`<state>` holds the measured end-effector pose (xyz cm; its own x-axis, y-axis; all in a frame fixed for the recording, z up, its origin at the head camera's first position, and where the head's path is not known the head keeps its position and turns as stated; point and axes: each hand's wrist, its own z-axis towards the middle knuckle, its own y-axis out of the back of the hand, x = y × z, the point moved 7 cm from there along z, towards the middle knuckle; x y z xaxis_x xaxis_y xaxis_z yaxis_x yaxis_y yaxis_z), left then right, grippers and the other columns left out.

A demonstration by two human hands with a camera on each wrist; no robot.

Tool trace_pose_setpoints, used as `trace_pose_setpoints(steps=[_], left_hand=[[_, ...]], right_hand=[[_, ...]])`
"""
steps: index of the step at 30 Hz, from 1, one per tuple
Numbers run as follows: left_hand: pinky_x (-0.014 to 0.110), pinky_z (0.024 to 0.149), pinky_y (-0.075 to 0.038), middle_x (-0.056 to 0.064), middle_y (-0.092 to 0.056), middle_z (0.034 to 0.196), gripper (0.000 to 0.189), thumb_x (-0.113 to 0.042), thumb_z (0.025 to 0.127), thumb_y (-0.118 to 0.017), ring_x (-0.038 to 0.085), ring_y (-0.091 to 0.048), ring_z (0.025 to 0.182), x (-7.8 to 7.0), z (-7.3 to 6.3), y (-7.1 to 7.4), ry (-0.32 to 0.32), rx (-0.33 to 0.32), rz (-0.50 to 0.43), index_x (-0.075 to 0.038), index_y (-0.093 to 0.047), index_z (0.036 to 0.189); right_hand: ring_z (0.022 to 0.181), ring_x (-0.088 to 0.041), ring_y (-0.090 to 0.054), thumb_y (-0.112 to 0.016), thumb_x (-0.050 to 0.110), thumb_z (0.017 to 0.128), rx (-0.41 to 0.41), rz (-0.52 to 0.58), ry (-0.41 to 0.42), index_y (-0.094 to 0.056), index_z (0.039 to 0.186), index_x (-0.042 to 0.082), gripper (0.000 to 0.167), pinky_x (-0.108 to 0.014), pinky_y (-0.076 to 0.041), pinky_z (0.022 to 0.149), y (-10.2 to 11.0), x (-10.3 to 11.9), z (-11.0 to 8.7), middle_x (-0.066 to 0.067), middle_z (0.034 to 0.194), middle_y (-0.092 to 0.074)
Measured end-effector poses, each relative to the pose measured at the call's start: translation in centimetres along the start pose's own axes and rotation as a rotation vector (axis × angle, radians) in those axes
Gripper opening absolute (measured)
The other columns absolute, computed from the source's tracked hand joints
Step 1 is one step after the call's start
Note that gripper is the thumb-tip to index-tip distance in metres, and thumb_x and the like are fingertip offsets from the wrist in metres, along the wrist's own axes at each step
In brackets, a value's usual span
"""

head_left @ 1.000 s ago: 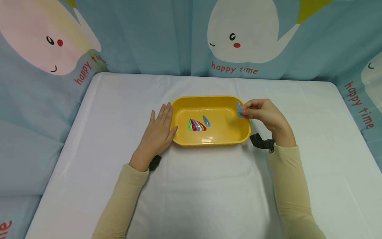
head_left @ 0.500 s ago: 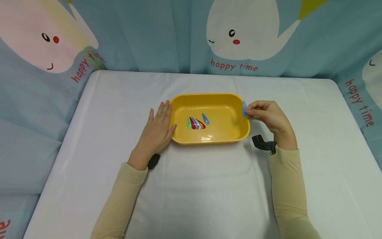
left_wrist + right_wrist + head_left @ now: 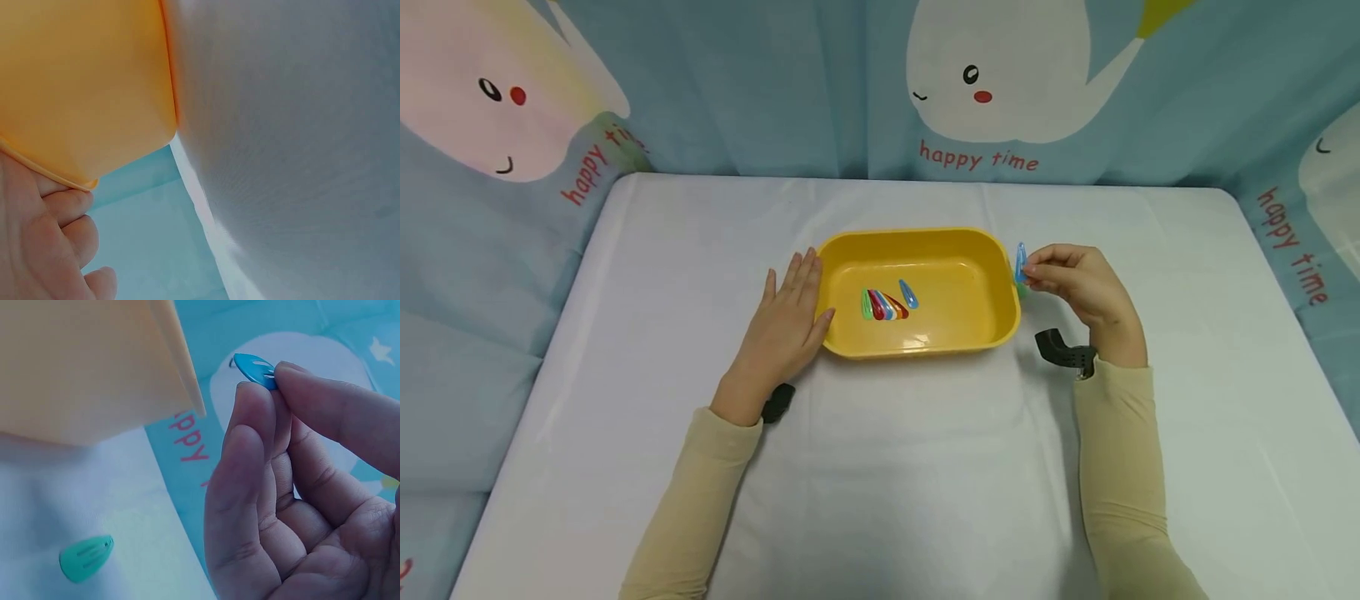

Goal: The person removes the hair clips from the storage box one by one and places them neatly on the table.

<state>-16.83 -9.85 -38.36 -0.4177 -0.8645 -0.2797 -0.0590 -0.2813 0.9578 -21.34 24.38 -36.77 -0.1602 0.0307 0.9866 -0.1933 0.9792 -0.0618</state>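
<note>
A blue snap hair clip (image 3: 1021,262) is pinched between the thumb and fingertips of my right hand (image 3: 1086,283), just outside the tray's right end. Inside the yellow tray (image 3: 955,325) several coloured hair clips (image 3: 886,305) lie side by side in a fan. One more blue hair clip (image 3: 908,293) lies slightly apart, to their right. My left hand (image 3: 778,329) rests its straight fingers against the tray's left rim. In the right wrist view, a green hair clip (image 3: 86,558) lies on the white cloth below my right hand.
A white cloth (image 3: 925,467) covers the table under the tray. Blue curtains (image 3: 790,92) with whale prints hang behind the back edge and along both sides. A black wrist mount (image 3: 1063,350) sticks out beside my right wrist.
My right hand has moved right with the blue hair clip, from above the tray's right end to just outside its rim. My left hand stays at the left rim. The head view shifts slightly.
</note>
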Motion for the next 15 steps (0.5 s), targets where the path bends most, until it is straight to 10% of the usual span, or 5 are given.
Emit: trace_pose_setpoints(steps=[15], left_hand=[[0.048, 0.113, 0.003, 0.014, -0.002, 0.157, 0.066, -0.034, 0.102, -0.033, 0.026, 0.001, 0.144, 0.0, 0.0, 0.0, -0.012, -0.010, -0.016, 0.003, -0.006, 0.149]], right_hand=[[0.068, -0.016, -0.064, -0.063, -0.006, 0.086, -0.005, 0.050, -0.037, -0.070, 0.080, 0.001, 0.012, -0.022, -0.054, 0.068, 1.2, -1.0, 0.1, -0.006, 0.076, -0.068]])
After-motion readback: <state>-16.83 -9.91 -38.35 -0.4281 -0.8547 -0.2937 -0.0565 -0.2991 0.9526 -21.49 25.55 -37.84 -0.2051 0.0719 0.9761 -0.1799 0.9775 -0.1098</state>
